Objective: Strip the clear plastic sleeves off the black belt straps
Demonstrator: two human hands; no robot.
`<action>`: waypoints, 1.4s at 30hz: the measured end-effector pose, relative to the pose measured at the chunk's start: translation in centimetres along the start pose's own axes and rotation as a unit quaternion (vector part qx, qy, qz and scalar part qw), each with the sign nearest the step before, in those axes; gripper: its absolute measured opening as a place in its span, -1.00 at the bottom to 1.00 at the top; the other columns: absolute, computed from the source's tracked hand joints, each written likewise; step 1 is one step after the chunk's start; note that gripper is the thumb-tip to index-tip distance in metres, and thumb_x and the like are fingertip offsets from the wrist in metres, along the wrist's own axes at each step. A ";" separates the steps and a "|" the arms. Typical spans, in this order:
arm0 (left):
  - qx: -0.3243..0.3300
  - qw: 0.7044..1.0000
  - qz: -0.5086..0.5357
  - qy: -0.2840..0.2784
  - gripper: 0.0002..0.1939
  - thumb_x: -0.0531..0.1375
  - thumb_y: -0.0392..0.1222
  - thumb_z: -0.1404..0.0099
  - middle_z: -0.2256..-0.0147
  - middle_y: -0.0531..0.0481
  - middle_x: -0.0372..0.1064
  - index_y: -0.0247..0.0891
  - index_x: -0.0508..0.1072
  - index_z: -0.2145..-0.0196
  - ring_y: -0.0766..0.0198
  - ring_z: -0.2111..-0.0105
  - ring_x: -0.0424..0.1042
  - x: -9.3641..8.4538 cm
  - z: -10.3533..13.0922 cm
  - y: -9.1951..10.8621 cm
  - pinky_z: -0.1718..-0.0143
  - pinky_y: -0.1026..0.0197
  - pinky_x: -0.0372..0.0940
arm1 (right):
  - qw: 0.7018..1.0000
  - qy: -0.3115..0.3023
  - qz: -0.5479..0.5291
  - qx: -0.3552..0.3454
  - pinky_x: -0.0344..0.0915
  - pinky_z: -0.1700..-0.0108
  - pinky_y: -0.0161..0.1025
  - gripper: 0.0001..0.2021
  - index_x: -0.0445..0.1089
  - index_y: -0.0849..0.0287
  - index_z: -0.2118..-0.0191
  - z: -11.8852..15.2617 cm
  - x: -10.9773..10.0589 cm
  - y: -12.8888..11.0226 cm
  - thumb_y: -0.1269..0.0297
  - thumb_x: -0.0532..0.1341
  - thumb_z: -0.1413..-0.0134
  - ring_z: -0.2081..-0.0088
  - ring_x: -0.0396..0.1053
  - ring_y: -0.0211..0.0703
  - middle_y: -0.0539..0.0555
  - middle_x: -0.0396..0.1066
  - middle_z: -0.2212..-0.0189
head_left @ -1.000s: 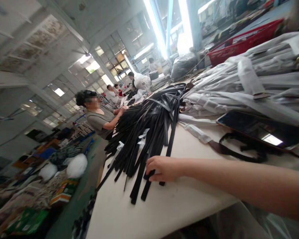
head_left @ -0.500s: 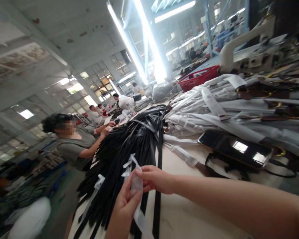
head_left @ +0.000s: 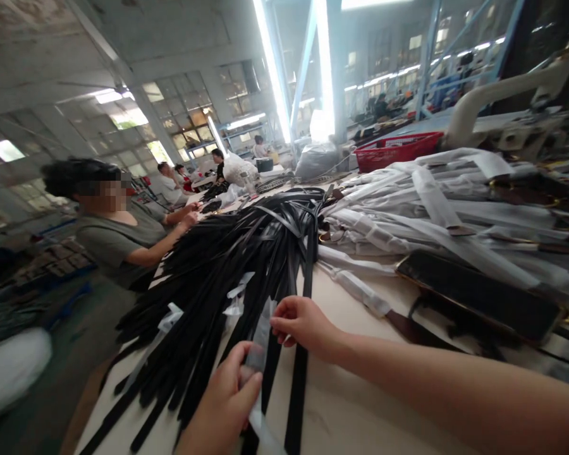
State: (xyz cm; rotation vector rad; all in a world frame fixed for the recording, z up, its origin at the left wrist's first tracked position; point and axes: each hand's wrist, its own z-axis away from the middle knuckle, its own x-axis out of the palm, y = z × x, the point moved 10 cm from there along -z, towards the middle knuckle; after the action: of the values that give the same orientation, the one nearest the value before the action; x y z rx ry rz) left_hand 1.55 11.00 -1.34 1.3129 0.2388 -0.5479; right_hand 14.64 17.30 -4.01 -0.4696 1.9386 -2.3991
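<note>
A translucent white wrapping strip (head_left: 264, 332) stands up from my left hand (head_left: 230, 392), whose thumb and fingers are closed around its middle. Its lower end trails down toward the bottom edge of the view. My right hand (head_left: 308, 325) is just to the right, with thumb and forefinger pinched at the strip's upper edge. Beneath and beyond both hands spreads a thick bundle of black straps (head_left: 246, 240). Small scraps of the same white material (head_left: 237, 297) lie on the straps, left of the held strip.
White-wrapped straps with brown ends (head_left: 408, 221) are heaped on the right of the table (head_left: 341, 404). A dark phone (head_left: 478, 294) lies before them. Behind stand a red basket (head_left: 398, 150) and a sewing machine (head_left: 474, 110). A co-worker (head_left: 109, 227) handles straps at the left.
My right hand has opened a small distance from my left and now pinches the strip's upper edge. The strip's top is flatter and straighter. The whole view has tilted and shifted.
</note>
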 end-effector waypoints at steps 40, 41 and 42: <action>0.089 0.983 0.023 0.158 -0.76 0.29 -0.11 -0.02 0.63 0.07 0.26 -0.30 0.39 0.65 0.31 0.54 0.21 -2.7 1.5 2.8 0.50 0.32 0.12 | 0.971 -0.151 0.142 -0.116 0.21 0.64 -0.47 -0.67 0.30 0.22 0.45 4.6 4.6 -0.6 0.08 0.36 0.08 0.59 0.40 -0.26 -0.05 0.33 0.62; 0.087 0.984 0.030 0.155 -0.75 0.30 -0.11 0.00 0.63 0.07 0.25 -0.30 0.38 0.65 0.31 0.54 0.20 -2.7 1.4 2.7 0.49 0.32 0.12 | 0.970 -0.155 0.142 -0.125 0.21 0.63 -0.47 -0.69 0.30 0.22 0.46 4.7 4.7 -0.6 0.08 0.34 0.04 0.59 0.40 -0.26 -0.05 0.32 0.62; 0.085 0.984 0.039 0.150 -0.74 0.31 -0.10 0.00 0.63 0.08 0.24 -0.30 0.38 0.65 0.32 0.53 0.19 -2.6 1.3 2.5 0.49 0.32 0.12 | 0.968 -0.160 0.140 -0.134 0.22 0.62 -0.46 -0.70 0.30 0.22 0.45 4.7 4.8 -0.7 0.09 0.33 0.02 0.58 0.41 -0.26 -0.05 0.33 0.62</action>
State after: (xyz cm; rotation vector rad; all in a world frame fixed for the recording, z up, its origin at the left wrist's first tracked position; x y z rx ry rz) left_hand 0.42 10.83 2.35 1.5640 0.3945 -0.3075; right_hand 11.33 11.98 -1.44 -0.5137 2.0256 -1.7784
